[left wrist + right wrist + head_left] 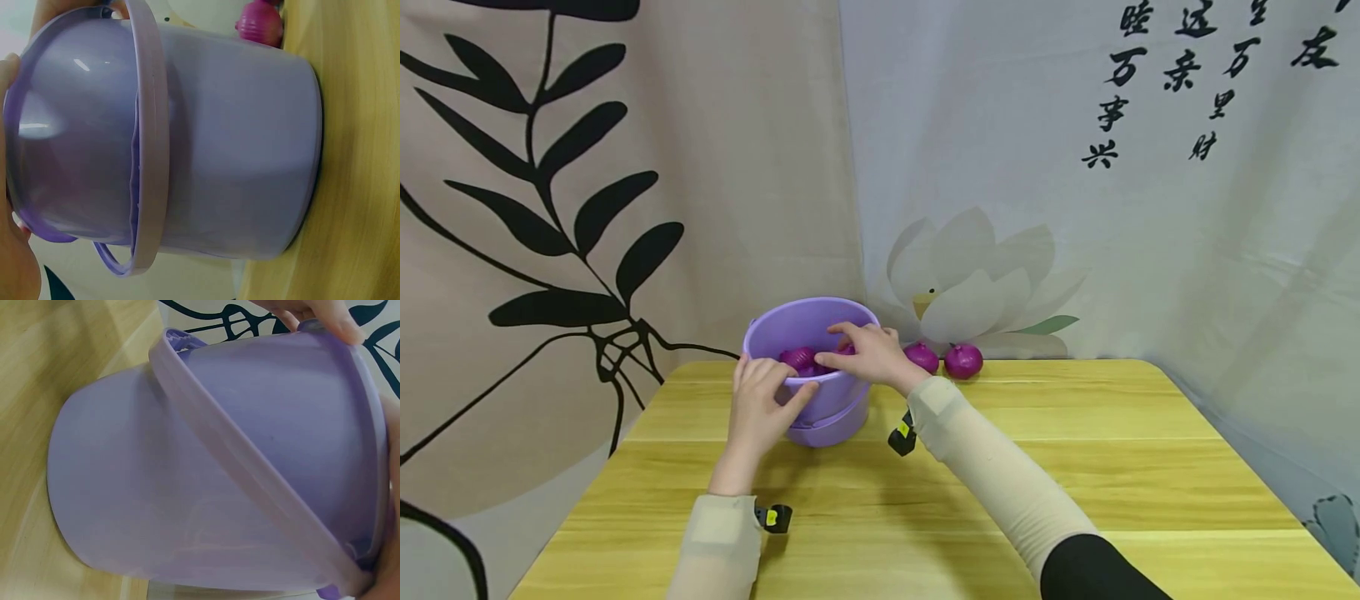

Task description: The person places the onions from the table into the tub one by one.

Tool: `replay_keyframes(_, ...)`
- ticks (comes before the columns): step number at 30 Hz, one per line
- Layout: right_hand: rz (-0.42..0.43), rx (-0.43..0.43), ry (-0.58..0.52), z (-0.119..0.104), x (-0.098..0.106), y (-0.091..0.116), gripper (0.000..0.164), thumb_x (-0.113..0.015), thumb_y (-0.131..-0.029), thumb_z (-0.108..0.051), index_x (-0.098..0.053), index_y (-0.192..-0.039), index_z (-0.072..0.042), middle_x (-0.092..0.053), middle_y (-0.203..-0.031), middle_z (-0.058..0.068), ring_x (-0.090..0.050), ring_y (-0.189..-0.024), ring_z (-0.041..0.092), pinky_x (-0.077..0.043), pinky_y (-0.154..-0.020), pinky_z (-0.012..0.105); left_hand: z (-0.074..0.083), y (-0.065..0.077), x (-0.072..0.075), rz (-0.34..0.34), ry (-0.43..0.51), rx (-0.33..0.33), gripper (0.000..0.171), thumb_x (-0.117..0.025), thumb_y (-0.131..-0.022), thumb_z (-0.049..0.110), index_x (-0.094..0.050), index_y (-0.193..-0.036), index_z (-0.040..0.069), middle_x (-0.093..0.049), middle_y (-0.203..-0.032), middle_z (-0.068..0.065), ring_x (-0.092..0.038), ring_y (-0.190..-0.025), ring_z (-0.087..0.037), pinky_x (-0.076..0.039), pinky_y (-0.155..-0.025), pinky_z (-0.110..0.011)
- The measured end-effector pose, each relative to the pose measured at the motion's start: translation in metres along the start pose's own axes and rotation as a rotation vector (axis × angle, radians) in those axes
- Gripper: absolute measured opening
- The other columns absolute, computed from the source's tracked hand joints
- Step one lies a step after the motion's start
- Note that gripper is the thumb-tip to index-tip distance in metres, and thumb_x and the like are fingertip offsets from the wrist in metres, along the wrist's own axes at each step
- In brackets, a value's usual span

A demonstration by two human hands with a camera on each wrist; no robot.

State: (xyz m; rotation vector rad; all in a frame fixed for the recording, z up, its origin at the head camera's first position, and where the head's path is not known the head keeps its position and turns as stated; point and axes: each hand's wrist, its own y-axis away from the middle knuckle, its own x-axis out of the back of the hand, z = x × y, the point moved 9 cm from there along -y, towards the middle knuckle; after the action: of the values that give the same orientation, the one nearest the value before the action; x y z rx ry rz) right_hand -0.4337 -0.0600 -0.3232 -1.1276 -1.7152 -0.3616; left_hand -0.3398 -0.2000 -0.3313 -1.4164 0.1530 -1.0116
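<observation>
A purple bucket (827, 408) stands on the table, its handle hanging down across the front in both wrist views. At its near left rim my left hand (760, 400) grips the edge, thumb outside and fingers over the rim. My right hand (876, 354) reaches over the right rim, with thumb and fingers curved about a purple-red onion (847, 350) that is mostly hidden by the hand. Another red onion (797, 358) lies inside the bucket, partly covered by the front rim. Neither wrist view shows the bucket's contents.
Two more red onions (964, 361) sit side by side at the table's back edge, right of the bucket. The wood-grain table (1037, 458) ends at a printed cloth backdrop (760, 167) behind. A small black camera is strapped to each wrist.
</observation>
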Motion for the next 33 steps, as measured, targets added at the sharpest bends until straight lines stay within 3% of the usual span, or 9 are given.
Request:
replay_keyframes(9, 0.019, 0.043, -0.074, -0.001, 0.004, 0.002, 0.056, -0.059, -0.091, -0.050, -0.055, -0.134, -0.014, -0.069, -0.111, 0.001, -0.055, -0.114, 0.020, -0.028, -0.098, 0.053, -0.001, 0.000, -0.001, -0.001, 0.001, 0.007, 0.044, -0.059, -0.090, 0.054, -0.060, -0.079, 0.011, -0.055, -0.075, -0.003, -0.050, -0.082, -0.026, -0.018, -0.107, -0.064)
replay_keyframes(12, 0.038, 0.079, -0.152, 0.001, 0.007, 0.005, 0.054, -0.059, -0.093, -0.046, -0.054, -0.135, -0.012, -0.067, -0.118, 0.004, -0.054, -0.119, 0.021, -0.027, -0.101, 0.055, -0.001, 0.000, 0.001, 0.003, 0.005, 0.009, 0.043, -0.061, -0.090, 0.053, -0.060, -0.079, 0.011, -0.055, -0.075, -0.004, -0.050, -0.084, -0.028, -0.017, -0.108, -0.064)
replay_keyframes(17, 0.103, 0.076, -0.325, 0.018, 0.017, 0.020, 0.054, -0.061, -0.093, -0.042, -0.051, -0.139, -0.017, -0.053, -0.138, 0.004, -0.044, -0.131, 0.022, -0.032, -0.108, 0.048, -0.001, 0.000, 0.001, -0.002, 0.007, 0.016, 0.042, -0.062, -0.089, 0.052, -0.060, -0.080, 0.011, -0.055, -0.077, -0.001, -0.051, -0.084, -0.025, -0.017, -0.108, -0.064)
replay_keyframes(22, 0.290, 0.062, -0.477, 0.056, 0.038, 0.039, 0.058, -0.069, -0.091, -0.029, -0.046, -0.143, -0.015, -0.043, -0.148, 0.004, -0.044, -0.130, 0.025, -0.034, -0.108, 0.045, -0.002, 0.000, 0.000, 0.001, 0.018, 0.020, 0.039, -0.065, -0.088, 0.049, -0.060, -0.080, 0.012, -0.054, -0.077, 0.000, -0.050, -0.083, -0.024, -0.016, -0.108, -0.063)
replay_keyframes(26, 0.433, -0.024, -0.563, 0.098, 0.050, 0.056, 0.066, -0.075, -0.086, -0.027, -0.043, -0.144, -0.019, -0.041, -0.148, 0.004, -0.042, -0.130, 0.024, -0.035, -0.106, 0.047, -0.002, 0.001, 0.001, 0.018, 0.018, 0.018, 0.041, -0.063, -0.088, 0.052, -0.059, -0.079, 0.012, -0.054, -0.076, 0.000, -0.050, -0.082, -0.024, -0.016, -0.108, -0.064)
replay_keyframes(30, 0.491, -0.124, -0.629, 0.136, 0.055, 0.074, 0.073, -0.077, -0.083, -0.028, -0.039, -0.145, -0.021, -0.038, -0.148, 0.010, -0.036, -0.132, 0.027, -0.036, -0.102, 0.051, -0.002, 0.001, 0.001, 0.020, 0.016, 0.019, 0.042, -0.063, -0.088, 0.053, -0.059, -0.079, 0.012, -0.053, -0.076, 0.000, -0.050, -0.083, -0.025, -0.017, -0.108, -0.063)
replay_keyframes(33, 0.485, -0.188, -0.642, 0.158, 0.054, 0.085, 0.081, -0.080, -0.081, -0.028, -0.035, -0.148, -0.019, -0.033, -0.150, 0.012, -0.033, -0.135, 0.029, -0.036, -0.103, 0.053, -0.003, 0.001, 0.000, 0.019, 0.017, 0.021, 0.041, -0.063, -0.088, 0.052, -0.059, -0.079, 0.012, -0.054, -0.077, -0.001, -0.050, -0.084, -0.025, -0.016, -0.108, -0.063)
